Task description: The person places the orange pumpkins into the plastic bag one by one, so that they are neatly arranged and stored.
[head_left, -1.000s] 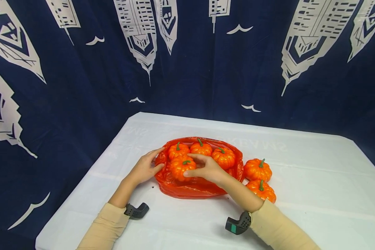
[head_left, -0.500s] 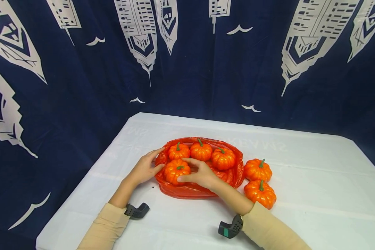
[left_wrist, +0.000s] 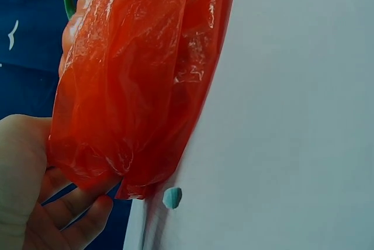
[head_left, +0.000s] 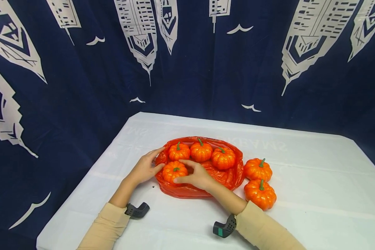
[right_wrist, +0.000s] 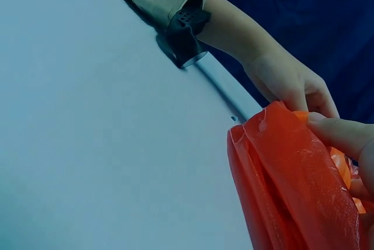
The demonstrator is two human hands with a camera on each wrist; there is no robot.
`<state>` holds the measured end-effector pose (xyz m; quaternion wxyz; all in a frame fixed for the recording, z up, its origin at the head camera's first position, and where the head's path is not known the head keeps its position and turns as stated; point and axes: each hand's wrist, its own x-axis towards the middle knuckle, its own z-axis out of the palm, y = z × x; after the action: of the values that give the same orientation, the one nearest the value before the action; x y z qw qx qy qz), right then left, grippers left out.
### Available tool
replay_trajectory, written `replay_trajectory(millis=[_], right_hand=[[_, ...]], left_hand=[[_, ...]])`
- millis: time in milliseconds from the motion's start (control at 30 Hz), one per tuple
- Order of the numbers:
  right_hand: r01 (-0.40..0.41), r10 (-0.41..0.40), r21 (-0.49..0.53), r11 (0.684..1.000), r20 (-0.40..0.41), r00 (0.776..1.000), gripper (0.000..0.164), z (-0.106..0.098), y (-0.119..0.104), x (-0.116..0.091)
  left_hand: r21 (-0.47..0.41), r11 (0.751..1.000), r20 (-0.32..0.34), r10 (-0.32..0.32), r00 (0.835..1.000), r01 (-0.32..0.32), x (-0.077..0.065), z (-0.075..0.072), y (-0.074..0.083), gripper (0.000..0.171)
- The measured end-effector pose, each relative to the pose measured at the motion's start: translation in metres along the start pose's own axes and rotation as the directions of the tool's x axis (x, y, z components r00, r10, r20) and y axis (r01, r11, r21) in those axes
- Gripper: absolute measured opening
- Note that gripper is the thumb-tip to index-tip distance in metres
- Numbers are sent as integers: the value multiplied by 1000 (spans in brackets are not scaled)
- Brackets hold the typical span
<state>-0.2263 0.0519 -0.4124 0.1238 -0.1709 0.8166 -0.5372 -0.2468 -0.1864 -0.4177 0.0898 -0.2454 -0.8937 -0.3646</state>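
Pumpkin (head_left: 172, 171) sits partly hidden, held by right grip (head_left: 196, 175), while left grip (head_left: 143, 168) pinches bag (head_left: 187, 192).

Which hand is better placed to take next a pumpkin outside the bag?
Probably the right hand, once it lets go of its pumpkin: the outside pumpkins lie on its side. The left hand is across the bag from them.

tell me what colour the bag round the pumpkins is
The bag is red; it shows best in the left wrist view.
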Motion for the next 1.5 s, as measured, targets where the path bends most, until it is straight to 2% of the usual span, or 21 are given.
replay_trajectory(millis=[233,633,900,1067,1300,1500], right_hand=[[-13,11,-70,997,-25,1000,73,3,0,0],[-28,26,-84,996,-26,999,79,-1,1,-2],[-28,26,-43,999,-57,998,74,-16,-8,-12],[-11,11,3,1000,-67,998,70,-26,-9,-21],[-9,11,18,1000,-89,996,69,-42,-12,-34],[17,-13,41,999,-90,996,67,-60,-9,-47]], left_hand=[[-2,1000,-5,-7,1000,7,0,0,1,59],[17,1000,-22,11,1000,-10,0,1,2,59],[19,1000,-16,1,1000,-1,0,1,1,60],[10,1000,-14,-18,1000,18,0,1,1,60],[6,999,-7,-31,999,31,-1,0,3,60],[10,1000,-12,-24,1000,24,-1,0,3,60]])
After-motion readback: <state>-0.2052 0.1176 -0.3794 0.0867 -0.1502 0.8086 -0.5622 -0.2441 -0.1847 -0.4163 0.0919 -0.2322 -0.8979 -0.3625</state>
